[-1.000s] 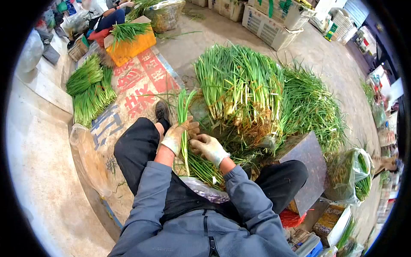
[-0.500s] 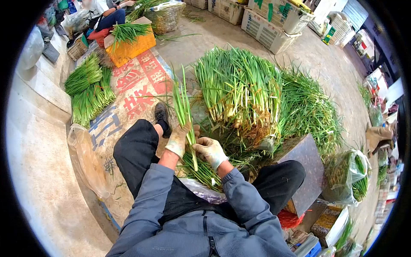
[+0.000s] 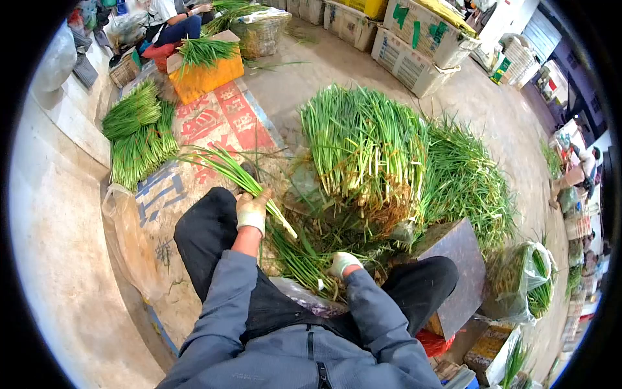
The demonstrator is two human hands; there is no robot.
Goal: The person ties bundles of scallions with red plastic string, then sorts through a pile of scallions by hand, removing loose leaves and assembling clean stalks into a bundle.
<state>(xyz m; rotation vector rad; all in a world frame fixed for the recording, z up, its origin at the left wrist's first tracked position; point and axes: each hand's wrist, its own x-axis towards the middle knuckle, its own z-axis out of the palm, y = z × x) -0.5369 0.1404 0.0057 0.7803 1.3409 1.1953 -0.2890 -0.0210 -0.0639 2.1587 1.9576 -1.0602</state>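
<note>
My gloved left hand [image 3: 251, 211] is closed around a small bunch of spring onions [image 3: 228, 167]. Their green tops point up and left, and their pale ends point down and right. My gloved right hand [image 3: 343, 264] has its fingers curled beside the loose stalks [image 3: 299, 264] between my knees; what it grips, if anything, is hidden. Beyond my hands stands a large bundle of spring onions [image 3: 363, 146], with brown, rooty ends towards me. To its right lies a heap of green leaves [image 3: 466, 178].
Neat green bundles [image 3: 139, 133] lie at the left, near an orange box [image 3: 206, 72] with greens on top. White crates [image 3: 414, 61] stand at the back. A dark board [image 3: 453, 269] and a plastic bag of greens [image 3: 521, 282] are at the right. Another person [image 3: 180, 26] sits far left.
My left hand has moved left and down, tilting the bunch from upright to leftward. My right hand has let go of the bunch and moved right and down to the loose stalks.
</note>
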